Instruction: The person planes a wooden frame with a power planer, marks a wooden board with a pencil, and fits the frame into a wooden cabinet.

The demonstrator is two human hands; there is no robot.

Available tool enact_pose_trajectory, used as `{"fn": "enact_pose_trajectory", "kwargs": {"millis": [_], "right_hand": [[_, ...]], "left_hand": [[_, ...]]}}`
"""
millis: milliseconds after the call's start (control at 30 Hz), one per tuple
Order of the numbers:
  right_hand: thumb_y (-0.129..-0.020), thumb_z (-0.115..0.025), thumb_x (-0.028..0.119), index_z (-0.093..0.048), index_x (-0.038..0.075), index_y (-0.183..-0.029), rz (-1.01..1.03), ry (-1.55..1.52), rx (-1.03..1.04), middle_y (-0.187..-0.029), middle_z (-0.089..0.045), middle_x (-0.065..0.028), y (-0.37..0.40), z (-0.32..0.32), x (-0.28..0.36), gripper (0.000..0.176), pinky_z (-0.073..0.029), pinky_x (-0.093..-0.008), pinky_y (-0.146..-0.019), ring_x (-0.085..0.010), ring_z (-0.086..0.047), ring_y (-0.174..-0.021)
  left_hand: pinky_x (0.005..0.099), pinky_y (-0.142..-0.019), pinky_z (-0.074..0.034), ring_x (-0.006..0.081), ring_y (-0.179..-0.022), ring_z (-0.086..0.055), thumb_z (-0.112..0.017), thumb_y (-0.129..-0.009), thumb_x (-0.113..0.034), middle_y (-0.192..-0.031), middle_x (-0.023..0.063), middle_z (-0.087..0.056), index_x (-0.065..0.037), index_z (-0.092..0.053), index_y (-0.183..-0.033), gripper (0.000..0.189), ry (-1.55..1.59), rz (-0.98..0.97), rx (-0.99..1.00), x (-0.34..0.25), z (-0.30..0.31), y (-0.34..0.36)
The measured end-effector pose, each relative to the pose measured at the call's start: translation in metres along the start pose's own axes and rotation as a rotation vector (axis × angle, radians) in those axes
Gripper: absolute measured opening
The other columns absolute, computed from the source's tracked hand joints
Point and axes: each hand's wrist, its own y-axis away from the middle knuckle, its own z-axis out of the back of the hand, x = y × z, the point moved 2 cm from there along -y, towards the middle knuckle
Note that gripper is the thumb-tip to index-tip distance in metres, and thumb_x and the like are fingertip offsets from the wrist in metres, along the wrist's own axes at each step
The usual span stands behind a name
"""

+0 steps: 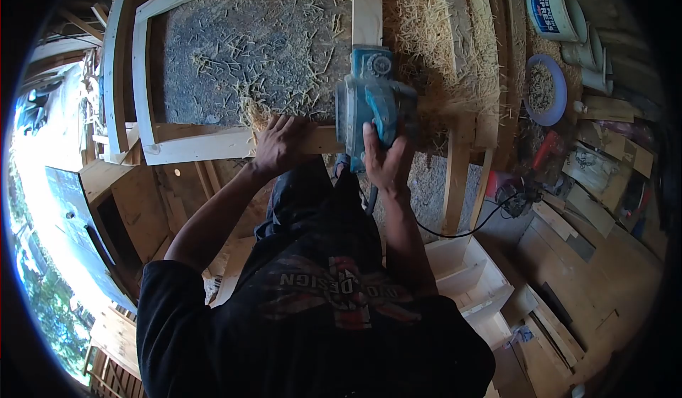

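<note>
A blue electric planer (376, 103) sits over the near right corner of a pale wooden frame (206, 144). My right hand (389, 163) is wrapped round its handle, the thumb along the near side. My left hand (283, 143) grips the frame's near rail, to the left of the planer, with the fingers bent over the wood. A tuft of wood shavings (253, 112) lies by those fingers. Inside the frame, a dark board (241, 50) is strewn with more shavings. The planer's underside is hidden.
Shavings are heaped right of the frame. Farther right stand a lilac basin (558, 92) and a white bucket (554, 14). A black cord (455, 235) runs below the bench at right. Pale wooden boxes (469, 277) and a cabinet (131, 220) stand near my sides.
</note>
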Motion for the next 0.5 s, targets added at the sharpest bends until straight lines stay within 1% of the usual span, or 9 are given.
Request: {"fn": "enact_pose_trajectory", "kwargs": {"millis": [33,133,200,267,333,400,433,467,500], "right_hand": [[-0.098,-0.070,0.029,-0.064,-0.001,-0.105,0.086,0.037,-0.017,-0.080,-0.066,-0.0148,-0.012,0.000,0.008,0.031,-0.051,-0.0416,-0.061,-0.0317,-0.067,-0.068],[-0.097,-0.070,0.029,-0.065,-0.001,-0.103,0.047,0.008,-0.020,-0.079,-0.067,-0.0158,-0.038,-0.005,0.005,0.031,-0.051,-0.0418,-0.060,-0.0322,-0.068,-0.068],[-0.097,-0.071,0.031,-0.066,-0.001,-0.103,0.073,0.062,-0.041,-0.079,-0.067,-0.0162,-0.057,-0.008,0.008,0.032,-0.052,-0.0424,-0.060,-0.0333,-0.068,-0.067],[-0.097,-0.071,0.032,-0.066,-0.001,-0.104,0.002,0.045,-0.001,-0.078,-0.067,-0.0162,-0.077,-0.013,0.008,0.033,-0.052,-0.0431,-0.060,-0.0349,-0.068,-0.066],[-0.096,-0.071,0.034,-0.067,0.000,-0.103,0.024,-0.004,-0.027,-0.077,-0.068,-0.0167,-0.096,-0.019,0.008,0.035,-0.053,-0.0436,-0.059,-0.0358,-0.069,-0.065],[-0.096,-0.071,0.037,-0.068,0.000,-0.103,0.058,0.060,-0.051,-0.076,-0.068,-0.0173,-0.117,-0.026,0.004,0.038,-0.053,-0.0441,-0.058,-0.0365,-0.070,-0.065],[-0.095,-0.071,0.040,-0.068,0.001,-0.100,0.040,0.069,-0.054,-0.073,-0.068,-0.0169,-0.128,-0.031,0.001,0.039,-0.054,-0.0444,-0.057,-0.0355,-0.071,-0.064],[-0.095,-0.071,0.040,-0.068,0.001,-0.100,0.040,0.070,-0.053,-0.073,-0.068,-0.0169,-0.140,-0.034,-0.001,0.039,-0.054,-0.0444,-0.057,-0.0355,-0.071,-0.064],[-0.095,-0.071,0.040,-0.069,0.001,-0.097,0.070,0.054,-0.037,-0.071,-0.068,-0.0160,-0.152,-0.037,-0.002,0.039,-0.054,-0.0445,-0.056,-0.0347,-0.070,-0.062]], "left_hand": [[0.0445,-0.092,-0.046,0.0303,-0.108,-0.060,-0.085,-0.073,-0.038,-0.120,0.0080,-0.061,-0.010,-0.065,-0.131,0.066,0.002,0.005,0.014,0.000,0.000,0.000],[0.0444,-0.092,-0.046,0.0301,-0.109,-0.060,-0.084,-0.074,-0.038,-0.120,0.0080,-0.061,-0.011,-0.065,-0.131,0.066,0.000,0.013,0.034,0.001,-0.002,0.000],[0.0442,-0.093,-0.046,0.0300,-0.109,-0.060,-0.083,-0.075,-0.038,-0.121,0.0081,-0.061,-0.011,-0.065,-0.131,0.065,-0.003,0.017,0.042,0.002,-0.002,0.002],[0.0436,-0.093,-0.046,0.0297,-0.109,-0.060,-0.082,-0.076,-0.038,-0.121,0.0080,-0.062,-0.011,-0.066,-0.130,0.062,0.012,0.012,0.036,0.003,-0.001,0.000],[0.0432,-0.093,-0.046,0.0296,-0.108,-0.060,-0.082,-0.076,-0.038,-0.121,0.0078,-0.062,-0.011,-0.067,-0.129,0.061,0.016,0.023,0.042,0.002,0.000,0.000],[0.0429,-0.093,-0.046,0.0295,-0.108,-0.060,-0.082,-0.076,-0.038,-0.121,0.0076,-0.062,-0.011,-0.067,-0.128,0.060,0.018,0.033,0.044,0.002,0.000,-0.002],[0.0429,-0.092,-0.046,0.0294,-0.107,-0.061,-0.082,-0.076,-0.038,-0.120,0.0075,-0.063,-0.011,-0.067,-0.128,0.061,0.013,0.027,0.030,0.002,-0.001,-0.002],[0.0429,-0.091,-0.046,0.0293,-0.105,-0.061,-0.081,-0.076,-0.038,-0.118,0.0075,-0.063,-0.011,-0.067,-0.129,0.061,0.007,0.020,0.015,0.002,-0.001,-0.001],[0.0429,-0.091,-0.046,0.0293,-0.105,-0.061,-0.081,-0.076,-0.038,-0.118,0.0075,-0.063,-0.011,-0.067,-0.129,0.061,0.007,0.021,0.014,0.002,-0.001,-0.001]]}}
